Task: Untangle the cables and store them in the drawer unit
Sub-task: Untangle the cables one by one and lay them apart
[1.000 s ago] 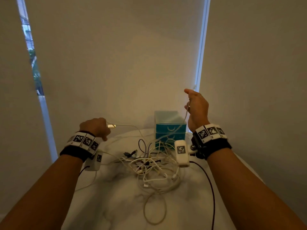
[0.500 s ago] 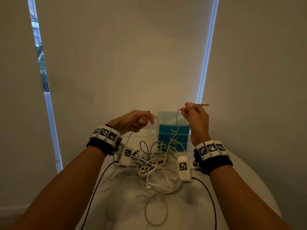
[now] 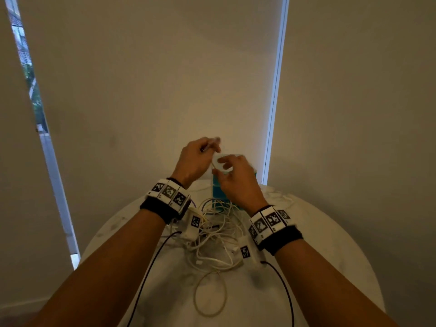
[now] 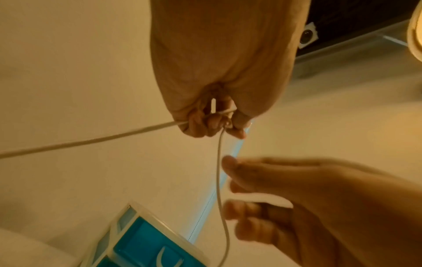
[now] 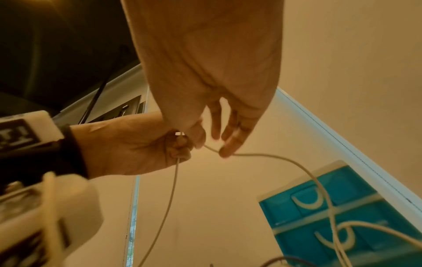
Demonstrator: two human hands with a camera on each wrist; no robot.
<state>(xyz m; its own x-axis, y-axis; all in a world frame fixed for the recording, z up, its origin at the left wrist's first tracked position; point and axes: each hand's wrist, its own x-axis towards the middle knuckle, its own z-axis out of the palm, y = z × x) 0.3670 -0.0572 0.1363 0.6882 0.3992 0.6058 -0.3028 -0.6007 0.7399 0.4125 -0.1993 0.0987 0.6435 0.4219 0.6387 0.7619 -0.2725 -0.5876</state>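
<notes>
Hands now drawn together, left hand (image 4: 219, 75) pinching thin white cable (image 4: 219, 173), its length hanging down below the grip, right hand (image 5: 205, 75) fingers loose, touching cable.

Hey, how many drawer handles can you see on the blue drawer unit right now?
2, both in the right wrist view on the drawer unit: the upper handle and the lower handle beneath it, with white cable crossing in front. Further drawers may be hidden below.
</notes>
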